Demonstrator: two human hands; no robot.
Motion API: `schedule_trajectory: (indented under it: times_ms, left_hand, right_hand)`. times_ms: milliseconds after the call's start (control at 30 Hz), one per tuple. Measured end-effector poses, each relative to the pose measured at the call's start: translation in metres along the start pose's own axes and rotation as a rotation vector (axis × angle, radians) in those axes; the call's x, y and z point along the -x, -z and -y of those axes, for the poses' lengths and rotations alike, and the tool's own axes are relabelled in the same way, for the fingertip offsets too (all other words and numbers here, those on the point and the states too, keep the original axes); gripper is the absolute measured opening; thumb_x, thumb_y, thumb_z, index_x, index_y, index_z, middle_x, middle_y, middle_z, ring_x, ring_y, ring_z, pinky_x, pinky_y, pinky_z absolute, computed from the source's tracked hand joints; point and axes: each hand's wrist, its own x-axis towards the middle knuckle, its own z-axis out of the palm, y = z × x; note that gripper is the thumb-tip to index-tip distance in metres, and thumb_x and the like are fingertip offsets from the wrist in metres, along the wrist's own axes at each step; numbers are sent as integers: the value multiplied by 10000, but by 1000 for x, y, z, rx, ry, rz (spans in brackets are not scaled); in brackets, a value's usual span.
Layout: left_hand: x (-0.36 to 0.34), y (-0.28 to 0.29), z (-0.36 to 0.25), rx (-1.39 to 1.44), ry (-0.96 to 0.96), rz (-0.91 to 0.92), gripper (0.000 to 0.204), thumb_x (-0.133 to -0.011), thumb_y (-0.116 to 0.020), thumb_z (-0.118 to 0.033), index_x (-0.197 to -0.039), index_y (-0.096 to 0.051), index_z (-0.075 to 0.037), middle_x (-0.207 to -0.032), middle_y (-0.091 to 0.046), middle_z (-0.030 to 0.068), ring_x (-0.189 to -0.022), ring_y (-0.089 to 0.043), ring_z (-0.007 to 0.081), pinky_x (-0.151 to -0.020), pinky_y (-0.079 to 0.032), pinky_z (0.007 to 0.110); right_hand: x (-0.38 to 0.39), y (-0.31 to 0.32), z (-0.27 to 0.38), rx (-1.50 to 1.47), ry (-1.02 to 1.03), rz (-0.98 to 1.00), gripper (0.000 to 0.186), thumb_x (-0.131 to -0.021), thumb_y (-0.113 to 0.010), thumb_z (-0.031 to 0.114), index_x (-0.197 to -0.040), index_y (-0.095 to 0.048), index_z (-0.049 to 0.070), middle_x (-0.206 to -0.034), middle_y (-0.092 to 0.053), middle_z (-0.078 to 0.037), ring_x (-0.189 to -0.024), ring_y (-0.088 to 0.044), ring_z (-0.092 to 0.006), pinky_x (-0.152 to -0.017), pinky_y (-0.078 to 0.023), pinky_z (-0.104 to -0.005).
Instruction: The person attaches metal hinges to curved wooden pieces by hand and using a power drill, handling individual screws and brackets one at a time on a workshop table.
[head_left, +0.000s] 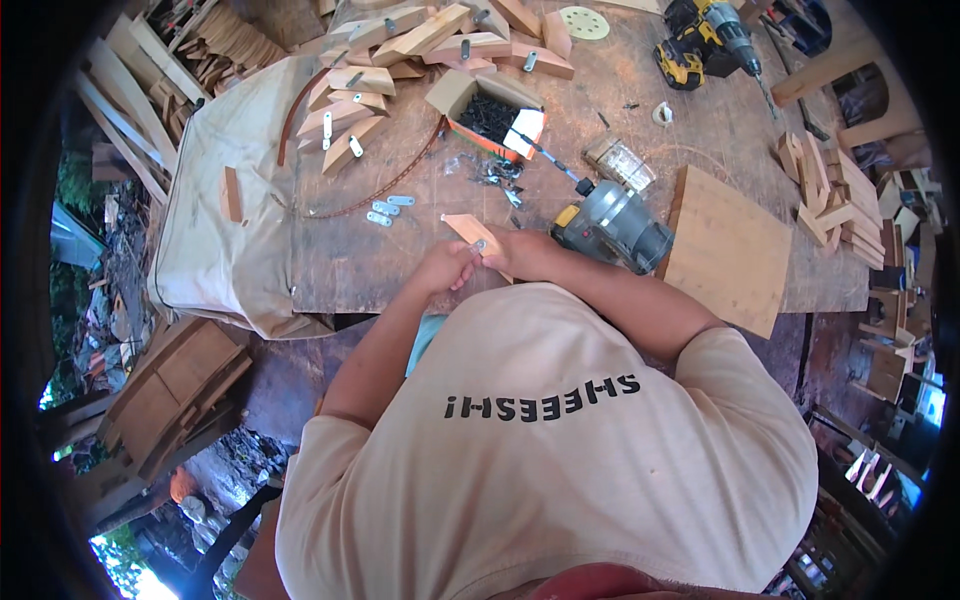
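Close to my body, at the table's near edge, my right hand (522,254) is closed around a small wooden block (464,227) with slanted ends. A small metal plate (480,246) lies on the block's face. My left hand (447,267) is curled, its fingertips pinching at that plate and the block's side. Further left lie several loose metal plates (384,211). Beyond my hands sits an open cardboard box (456,93) of dark screws (487,118). A cordless driver (615,222) with a long bit rests on its side just right of my right hand.
Wooden blocks with metal plates (350,112) are piled at the back left. A yellow-black drill (700,45) lies at the back right, a clear packet (618,163) nearer. A thick board (735,250) lies right, more wood pieces (840,200) beyond. Pale cloth (225,260) covers the left side.
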Motion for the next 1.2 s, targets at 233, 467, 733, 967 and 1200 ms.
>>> schedule_trajectory:
  times_ms: [233, 467, 733, 967, 1200]
  left_hand:
    - [-2, 2, 6, 7, -27, 16, 325, -970, -500, -313, -801, -607, -57, -603, -532, 2, -497, -484, 86, -449, -384, 233]
    - [-7, 2, 16, -3, -68, -116, 285, -930, -595, -310, -788, -618, -63, -636, -563, -28, -562, -514, 75, -492, -397, 212]
    - [-4, 3, 31, -121, -300, -282, 244, -859, -692, -250, -797, -689, -14, -642, -586, -7, -606, -486, 67, -558, -390, 251]
    - [-4, -2, 43, -90, -442, -338, 230, -846, -696, -253, -856, -716, -24, -620, -588, 10, -562, -489, 82, -521, -385, 279]
    - [12, -17, 40, -103, -392, -415, 202, -854, -674, -193, -929, -688, -7, -663, -619, 43, -583, -583, 109, -558, -465, 280]
  right_hand:
    - [-3, -6, -7, -37, 27, -29, 624, -838, -627, 427, -1341, -430, 113, -1013, -654, -212, -932, -635, -385, -790, -497, -471]
    - [7, 1, 7, 47, 9, -54, 602, -825, -639, 441, -1318, -463, 142, -990, -658, -206, -902, -640, -385, -779, -499, -473]
    - [2, -9, 4, 145, 88, -207, 634, -800, -672, 456, -1279, -504, 77, -1141, -582, -207, -1060, -566, -359, -861, -476, -447]
    - [-15, -16, 3, -178, 192, -315, 607, -785, -708, 355, -1264, -506, 41, -1135, -585, -206, -1095, -550, -357, -907, -457, -423]
    - [-13, -7, 14, 2, 292, -303, 532, -815, -666, 275, -1233, -452, 24, -1112, -583, -216, -1068, -547, -397, -895, -456, -445]
